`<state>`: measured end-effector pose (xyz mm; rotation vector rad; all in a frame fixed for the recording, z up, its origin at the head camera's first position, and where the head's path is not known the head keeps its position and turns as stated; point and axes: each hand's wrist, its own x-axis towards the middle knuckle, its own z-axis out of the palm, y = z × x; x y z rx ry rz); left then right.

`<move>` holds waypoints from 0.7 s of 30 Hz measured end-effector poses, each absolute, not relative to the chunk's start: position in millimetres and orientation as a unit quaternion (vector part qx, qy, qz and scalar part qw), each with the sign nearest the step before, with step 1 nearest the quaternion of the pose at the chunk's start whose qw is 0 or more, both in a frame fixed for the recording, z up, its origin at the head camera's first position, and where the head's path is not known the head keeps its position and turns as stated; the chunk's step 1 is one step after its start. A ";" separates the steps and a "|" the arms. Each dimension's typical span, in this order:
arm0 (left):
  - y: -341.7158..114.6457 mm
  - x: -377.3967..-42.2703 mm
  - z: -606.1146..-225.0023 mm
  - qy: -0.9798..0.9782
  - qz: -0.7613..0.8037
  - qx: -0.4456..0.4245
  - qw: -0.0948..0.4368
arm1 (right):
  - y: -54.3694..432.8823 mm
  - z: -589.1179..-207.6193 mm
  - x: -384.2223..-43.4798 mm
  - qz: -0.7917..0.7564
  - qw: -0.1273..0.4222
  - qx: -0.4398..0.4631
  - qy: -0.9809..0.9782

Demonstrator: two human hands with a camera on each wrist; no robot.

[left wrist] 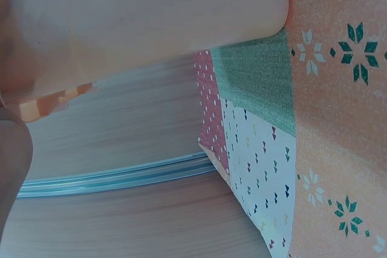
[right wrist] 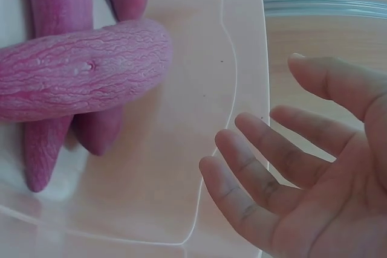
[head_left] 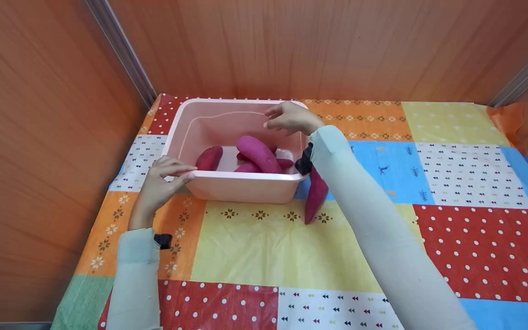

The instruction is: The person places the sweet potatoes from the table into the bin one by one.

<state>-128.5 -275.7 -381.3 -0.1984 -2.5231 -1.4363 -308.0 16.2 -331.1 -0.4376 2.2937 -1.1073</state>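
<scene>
On the patchwork cloth (head_left: 287, 247) that covers the tabletop, a pale pink plastic tub (head_left: 241, 187) sits toward the back left corner, close to the wooden walls (head_left: 39, 137). Most of the sweet potatoes are already inside it: a bright magenta one (head_left: 258, 153) lies on top, slanting across the others, a darker red one (head_left: 209, 158) lies to its left against the tub floor, and the ends of at least two more show beneath the top one. The right wrist view shows the same heap, the top sweet potato crossing two that lie under it. One sweet potato (head_left: 315, 195) is still outside, lying on the cloth just beside the tub's near right corner and partly hidden by the right sleeve (head_left: 374, 220). Judging by that, the loading looks nearly done, with this one piece left to go in.

The left hand (head_left: 161, 183) is at the tub's near left corner, thumb over the rim and fingers curled against the outer wall, so it appears to be holding the tub steady; the left wrist view shows only the tub's pink wall close up. The right hand (head_left: 291, 118) hovers over the tub's far right rim, its fingers (right wrist: 254, 167) spread apart and relaxed, holding nothing and touching nothing that I can make out.
</scene>
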 end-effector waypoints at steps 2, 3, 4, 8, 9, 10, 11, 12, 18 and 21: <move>-276.1 -129.0 -382.2 -0.862 -0.488 -0.068 0.117 | 17.0 -331.1 -307.6 -0.414 0.271 -0.163 0.854; -276.4 -129.2 -382.6 -0.861 -0.490 -0.069 0.119 | 17.4 -331.2 -307.6 -0.414 0.270 -0.163 0.854; -276.6 -129.4 -383.1 -0.860 -0.491 -0.071 0.120 | 17.9 -331.4 -307.7 -0.415 0.270 -0.162 0.854; -277.5 -129.6 -384.0 -0.857 -0.494 -0.078 0.125 | 19.2 -331.9 -308.0 -0.415 0.267 -0.161 0.855; -277.6 -129.7 -384.1 -0.856 -0.495 -0.079 0.126 | 19.4 -331.8 -307.9 -0.415 0.267 -0.160 0.855; -277.6 -129.7 -384.1 -0.856 -0.496 -0.079 0.126 | 19.6 -331.6 -307.7 -0.414 0.267 -0.159 0.855; -277.7 -129.8 -384.2 -0.856 -0.496 -0.080 0.126 | 19.8 -331.4 -307.6 -0.415 0.267 -0.158 0.855; -277.7 -129.9 -384.3 -0.855 -0.496 -0.081 0.126 | 20.1 -331.0 -307.3 -0.415 0.267 -0.158 0.855; -278.0 -130.3 -384.5 -0.855 -0.496 -0.081 0.124 | 21.5 -328.4 -305.6 -0.423 0.268 -0.158 0.851; -278.3 -130.4 -384.5 -0.855 -0.496 -0.081 0.125 | 21.8 -326.6 -305.7 -0.426 0.272 -0.157 0.848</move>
